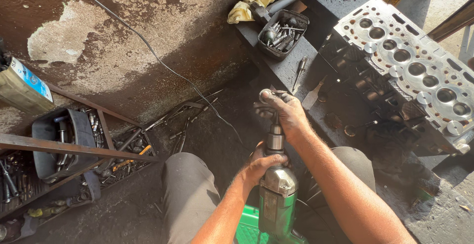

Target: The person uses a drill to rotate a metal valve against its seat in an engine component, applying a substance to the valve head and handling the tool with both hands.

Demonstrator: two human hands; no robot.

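Head-cam view looking down at a seated person's lap and both bare hands in a grimy workshop. The left hand (260, 162) is clamped round the metal neck of a green power drill (277, 194), which points away from the body, its green and silver housing near the bottom edge between the knees. The right hand (284, 113) is closed over the drill's front end, at the chuck, w/ a small chuck key (265, 96) or similar piece gripped at the fingertips; exactly what it is can't be told, the fingers hide it. The hands sit close together, one behind the other along the tool.

As for progress, judging by this: the drill is in hand and the chuck is being worked on, so the tool looks to be in set-up, not yet applied to anything. No bit tip shows. The cylinder head (410, 71), far right on the bench, lies face up w/ its row of round ports, apart from the drill.

Surfaces: a dark, oily bench (291, 66) runs along the right side. On it, far centre, is a black tray of sockets (282, 31), w/ a yellow rag (249, 4) beyond it, and a scraper (312, 96) near the right hand. A thin black cable (163, 63) trails across the stained, peeling wall, far left. Near left: a rusty metal rack (74, 147) over bins of loose tools, and a tin can (22, 88) at the left edge. Floor is dark, dirty concrete, w/ hard sunlight from the right.
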